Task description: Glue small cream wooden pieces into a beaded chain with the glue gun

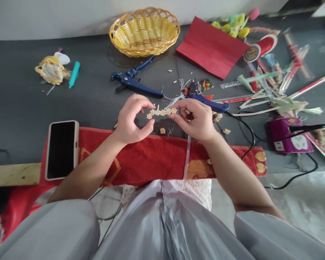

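Observation:
A short strip of small pale, flower-like pieces (161,112) hangs between my hands above the dark table. My right hand (194,117) pinches its right end between thumb and fingertips. At the strip's left end my left hand (135,118) curves with thumb and fingers apart, not gripping it. A thin pale stub sticks up from the strip. Below it lies a small tan block (163,130). Close behind my right hand is a blue glue gun (212,104), partly hidden by the fingers, with white strings (176,100) beside it.
Blue cutting pliers (137,85), a yellow wicker basket (144,34) and red paper (211,48) lie toward the back. A phone (61,150) rests at left on a red towel (146,159). Straws, a thread spool (261,47) and a purple power socket (289,135) crowd the right.

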{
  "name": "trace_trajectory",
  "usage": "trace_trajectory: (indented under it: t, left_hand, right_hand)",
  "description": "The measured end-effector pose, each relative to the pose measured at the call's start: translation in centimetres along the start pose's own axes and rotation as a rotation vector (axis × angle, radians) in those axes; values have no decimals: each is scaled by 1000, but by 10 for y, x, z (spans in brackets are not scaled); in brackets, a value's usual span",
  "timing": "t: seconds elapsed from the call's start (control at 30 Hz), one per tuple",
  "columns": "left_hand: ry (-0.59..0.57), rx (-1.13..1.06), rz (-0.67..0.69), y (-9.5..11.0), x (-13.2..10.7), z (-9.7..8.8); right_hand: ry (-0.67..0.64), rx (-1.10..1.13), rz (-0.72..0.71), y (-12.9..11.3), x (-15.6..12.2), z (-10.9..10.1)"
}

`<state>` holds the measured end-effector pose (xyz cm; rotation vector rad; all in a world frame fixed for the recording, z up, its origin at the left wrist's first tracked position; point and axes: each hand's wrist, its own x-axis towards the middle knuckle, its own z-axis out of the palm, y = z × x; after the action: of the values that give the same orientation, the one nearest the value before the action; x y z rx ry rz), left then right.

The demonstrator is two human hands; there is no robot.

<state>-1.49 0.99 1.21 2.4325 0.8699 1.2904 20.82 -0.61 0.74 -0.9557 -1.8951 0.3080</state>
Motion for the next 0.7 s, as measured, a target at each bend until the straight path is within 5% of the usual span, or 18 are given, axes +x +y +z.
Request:
trace_trajectory:
  t: [0.7]
  left_hand:
    - [-31,24,15,0,0,0]
  right_hand:
    - [-62,-23,28,-3,0,-2]
